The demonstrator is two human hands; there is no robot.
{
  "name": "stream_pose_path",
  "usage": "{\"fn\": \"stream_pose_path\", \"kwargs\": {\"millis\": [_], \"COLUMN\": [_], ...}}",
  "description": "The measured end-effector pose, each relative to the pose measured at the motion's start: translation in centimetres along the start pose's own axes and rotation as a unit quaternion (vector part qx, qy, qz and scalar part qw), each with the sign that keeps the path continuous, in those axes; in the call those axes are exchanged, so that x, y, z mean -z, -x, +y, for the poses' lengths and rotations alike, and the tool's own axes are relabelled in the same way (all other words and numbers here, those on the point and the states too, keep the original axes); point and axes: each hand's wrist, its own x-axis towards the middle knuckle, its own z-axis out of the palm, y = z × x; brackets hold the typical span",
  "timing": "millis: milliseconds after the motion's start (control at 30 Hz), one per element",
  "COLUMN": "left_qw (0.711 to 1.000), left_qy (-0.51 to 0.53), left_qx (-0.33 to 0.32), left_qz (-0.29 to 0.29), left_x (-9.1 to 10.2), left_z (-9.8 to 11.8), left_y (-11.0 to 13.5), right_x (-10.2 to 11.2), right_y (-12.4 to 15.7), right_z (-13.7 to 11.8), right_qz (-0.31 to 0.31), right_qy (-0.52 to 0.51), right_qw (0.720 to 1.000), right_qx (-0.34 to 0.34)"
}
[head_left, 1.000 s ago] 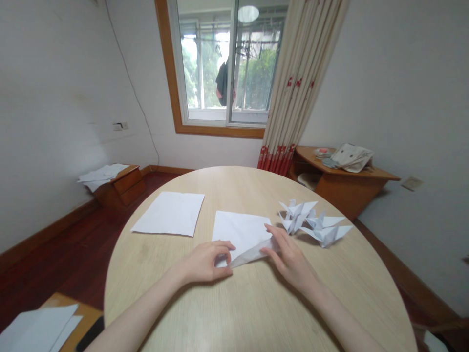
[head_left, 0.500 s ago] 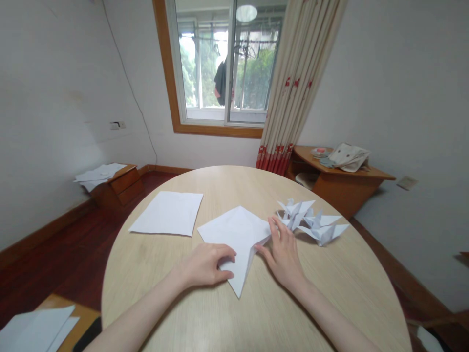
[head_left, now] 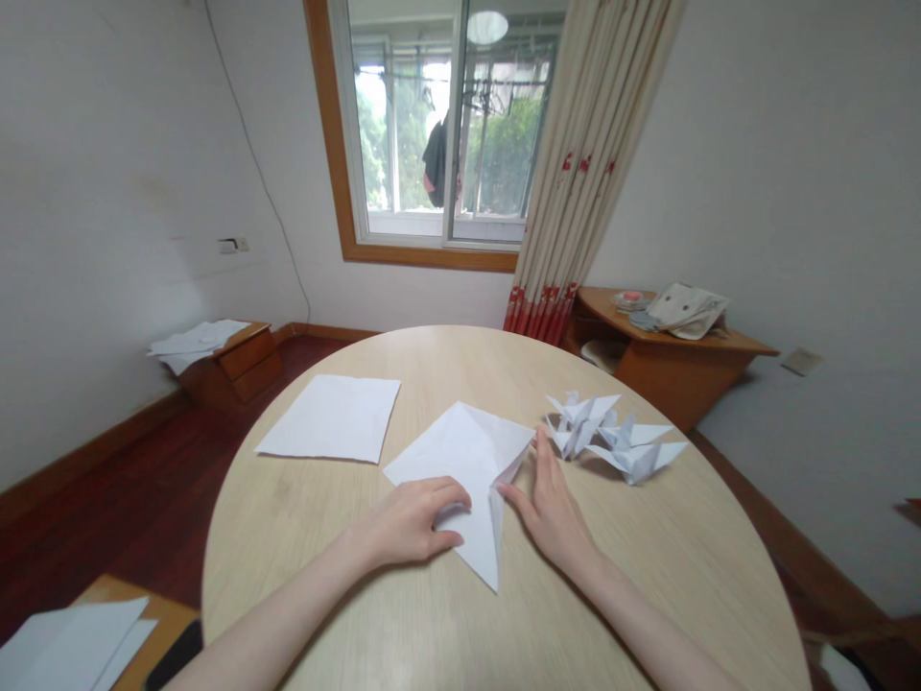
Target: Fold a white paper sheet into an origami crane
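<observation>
A partly folded white sheet of paper (head_left: 471, 451) lies in front of me on the table, its long point aimed toward me. A raised flap stands along its right side. My left hand (head_left: 417, 518) rests on the left side of the sheet, thumb and curled fingers holding it near the point. On the right edge, my right hand (head_left: 551, 499) holds the flap, with its thumb at the inner fold and its fingertips by the right corner. The undersides of both hands are hidden.
A square stack of white paper (head_left: 331, 417) lies to the left on the round table (head_left: 446, 355). Several folded paper cranes (head_left: 637, 456) stand on the right. More sheets (head_left: 72, 643) lie at the lower left. A wooden corner desk (head_left: 691, 369) stands behind.
The folded sheet has turned slightly, its near point swinging to the right and its top corner to the left. The left hand has shifted a little right with it.
</observation>
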Motion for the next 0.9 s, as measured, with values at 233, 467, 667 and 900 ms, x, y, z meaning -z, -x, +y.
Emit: {"fn": "stream_pose_path", "kwargs": {"millis": [233, 467, 667, 900], "left_qw": [0.999, 0.999, 0.999, 0.995], "left_qy": [-0.016, -0.009, -0.005, -0.076], "left_qx": [-0.027, -0.038, -0.048, -0.061], "left_qz": [0.007, 0.008, 0.003, -0.021], "left_x": [-0.6, -0.8, -0.9, -1.1], "left_z": [0.0, -0.2, -0.3, -0.1], "left_y": [-0.1, -0.2, -0.1, -0.1], "right_x": [-0.5, -0.1, -0.3, -0.9], "right_y": [0.0, -0.1, -0.1, 0.0], "right_z": [-0.2, -0.6, -0.3, 0.4], "right_qz": [-0.031, -0.076, -0.096, -0.098], "right_qy": [-0.007, -0.017, -0.046, -0.068], "right_qw": [0.999, 0.996, 0.994, 0.993], "right_qx": [0.030, 0.043, 0.032, 0.016]}}
